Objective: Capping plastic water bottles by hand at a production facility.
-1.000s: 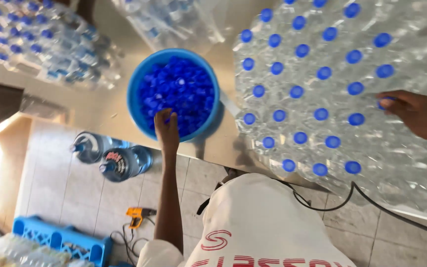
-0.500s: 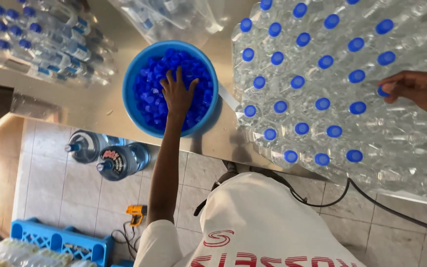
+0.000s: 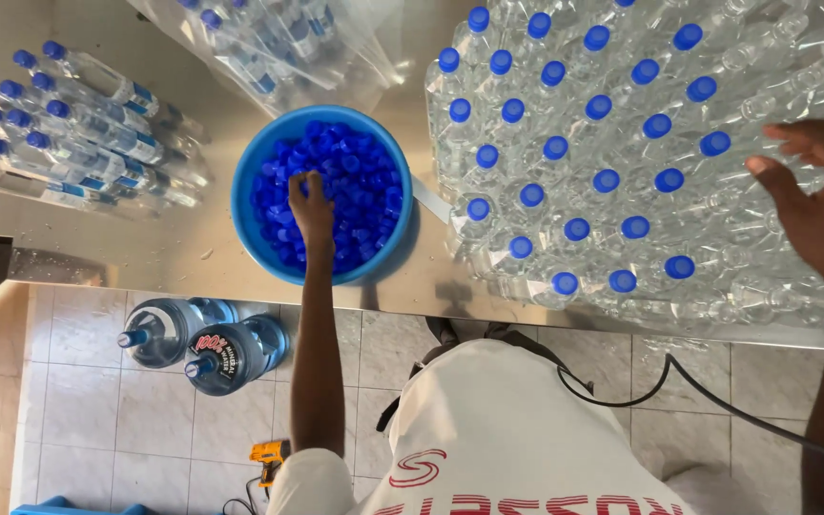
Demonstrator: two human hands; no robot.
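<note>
A round blue bowl (image 3: 240,205) full of loose blue caps (image 3: 369,186) stands on a steel table (image 3: 193,262). My left hand (image 3: 312,205) is down in the bowl, its fingers curled into the caps. To the right stands a dense block of clear water bottles (image 3: 574,153). Most on its left side have blue caps, while those at the far right (image 3: 765,52) are uncapped. My right hand (image 3: 817,205) rests with spread fingers over the uncapped bottles at the block's right edge and holds nothing.
Shrink-wrapped packs of capped bottles lie at the table's left (image 3: 69,133) and top (image 3: 269,48). On the tiled floor below the table edge are two large water jugs (image 3: 202,343), a yellow drill (image 3: 269,456) and a black cable (image 3: 717,401).
My left hand moved from the bowl's near rim into the caps, spread flat, then curled its fingers. My right hand slid off a capped bottle toward the uncapped ones.
</note>
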